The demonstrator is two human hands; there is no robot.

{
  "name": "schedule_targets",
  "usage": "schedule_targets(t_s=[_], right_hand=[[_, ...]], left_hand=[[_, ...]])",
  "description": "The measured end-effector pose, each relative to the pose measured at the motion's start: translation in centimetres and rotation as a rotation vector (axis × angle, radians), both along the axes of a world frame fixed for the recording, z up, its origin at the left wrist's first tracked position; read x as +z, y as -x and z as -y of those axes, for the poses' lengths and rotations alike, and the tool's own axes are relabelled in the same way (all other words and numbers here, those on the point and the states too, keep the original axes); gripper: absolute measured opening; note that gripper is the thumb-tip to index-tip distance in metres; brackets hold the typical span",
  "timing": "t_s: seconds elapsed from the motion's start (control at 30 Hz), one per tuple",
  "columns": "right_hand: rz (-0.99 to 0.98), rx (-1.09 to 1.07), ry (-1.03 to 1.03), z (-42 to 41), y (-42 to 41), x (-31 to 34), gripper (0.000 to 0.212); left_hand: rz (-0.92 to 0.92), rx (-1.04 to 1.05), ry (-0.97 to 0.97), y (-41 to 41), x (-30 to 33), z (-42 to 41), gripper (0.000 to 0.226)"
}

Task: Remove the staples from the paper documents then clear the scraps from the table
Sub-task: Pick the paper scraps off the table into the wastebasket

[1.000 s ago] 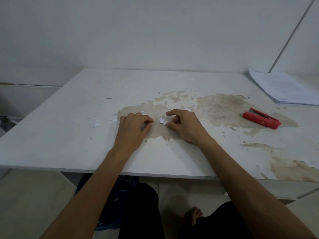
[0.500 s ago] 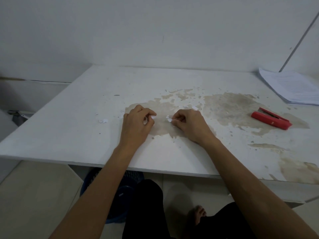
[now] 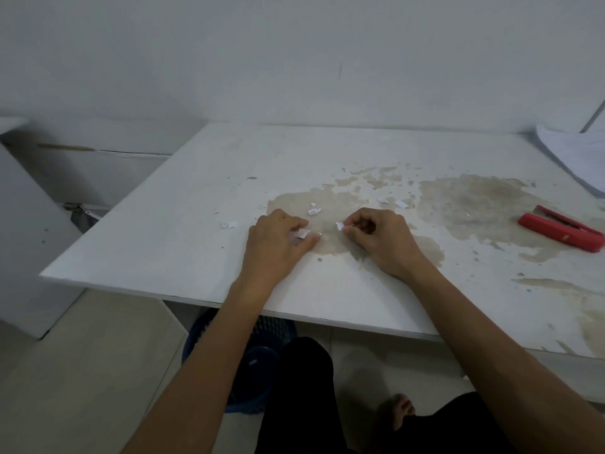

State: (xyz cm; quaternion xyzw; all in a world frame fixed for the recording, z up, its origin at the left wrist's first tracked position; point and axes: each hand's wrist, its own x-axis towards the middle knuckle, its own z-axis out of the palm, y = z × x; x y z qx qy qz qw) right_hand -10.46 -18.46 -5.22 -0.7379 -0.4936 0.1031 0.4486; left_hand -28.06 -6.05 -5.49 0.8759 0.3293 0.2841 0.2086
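Below the near edge we note a dark blue plastic mesh basket (image 3: pixel 262 335) on the floor, partly hidden by the left forearm. On the white, brown-stained bench (image 3: pixel 170 231), near the middle of the near edge, we find both hands resting. The left hand (image 3: pixel 278 244) has its fingers curled and pinches a small white paper scrap (image 3: pixel 302 233) between thumb and fingertips. The right hand (image 3: pixel 379 237) is likewise curled, pinching a second small white paper scrap (image 3: pixel 339 226) at its fingertips. Just beyond the hands, loose white paper scraps (image 3: pixel 314 211) lie on the stain, with more (image 3: pixel 229 224) toward the left edge. Toward the right edge lies a red stapler (image 3: pixel 561 230). At the far right corner sits a stack of white paper documents (image 3: pixel 569 155).
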Motion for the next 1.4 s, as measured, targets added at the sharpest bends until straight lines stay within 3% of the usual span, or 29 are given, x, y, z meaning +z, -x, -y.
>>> schedule_targets(t_s=[0.27,0.53,0.7,0.87,1.2,1.4], right_hand=[[0.024,-0.001,-0.007,0.0,0.1,-0.3,0.018],[0.035,-0.005,-0.018,0.1,0.1,-0.5,0.014],[0.042,0.001,-0.03,0.2,0.2,-0.4,0.015],[0.083,-0.001,-0.03,0.2,0.4,-0.3,0.015],[0.081,-0.01,-0.022,0.1,0.3,-0.4,0.012],[0.069,-0.005,-0.024,0.1,0.3,-0.5,0.016]], left_hand=[[-0.021,-0.031,-0.053,-1.3,0.6,0.7,0.02],[-0.189,-0.058,-0.183,-2.5,2.0,0.5,0.016],[-0.05,-0.109,-0.037,-1.1,1.9,-0.4,0.013],[0.088,-0.054,-0.033,1.1,1.2,-1.3,0.011],[-0.086,-0.148,-0.034,0.3,1.6,-1.9,0.01],[-0.336,-0.144,-0.178,-0.7,2.3,-2.0,0.015]])
